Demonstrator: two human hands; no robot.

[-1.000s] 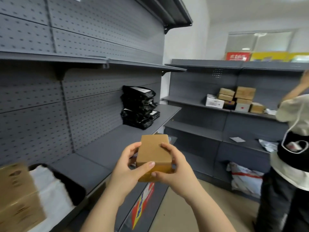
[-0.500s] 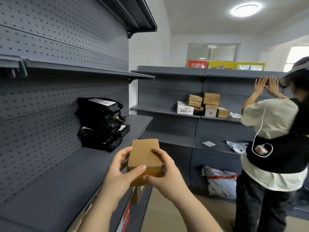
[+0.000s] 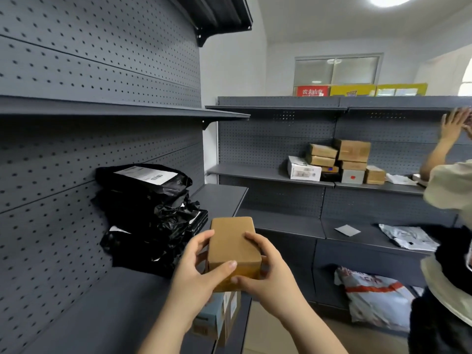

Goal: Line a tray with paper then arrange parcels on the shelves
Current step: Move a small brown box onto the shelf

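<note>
A small brown cardboard parcel (image 3: 233,246) is held in front of me, above the front edge of the dark grey shelf (image 3: 107,307) on the left. My left hand (image 3: 196,272) grips its left side with the thumb across the near face. My right hand (image 3: 265,274) grips its right side. A stack of black plastic mailer parcels (image 3: 150,215) lies on the same shelf, just behind and left of the box. The tray is out of view.
On the far shelving, brown and white boxes (image 3: 339,162) are stacked at mid height. A grey mailer (image 3: 406,237) and a paper slip (image 3: 347,230) lie one shelf lower. A white bag (image 3: 375,300) sits on the floor. A person (image 3: 447,226) stands at the right, hands raised.
My view has swung right along the shelf, away from the tray and toward the black mailers. Both hands still hold the brown parcel the same way. The person at the right keeps both hands raised.
</note>
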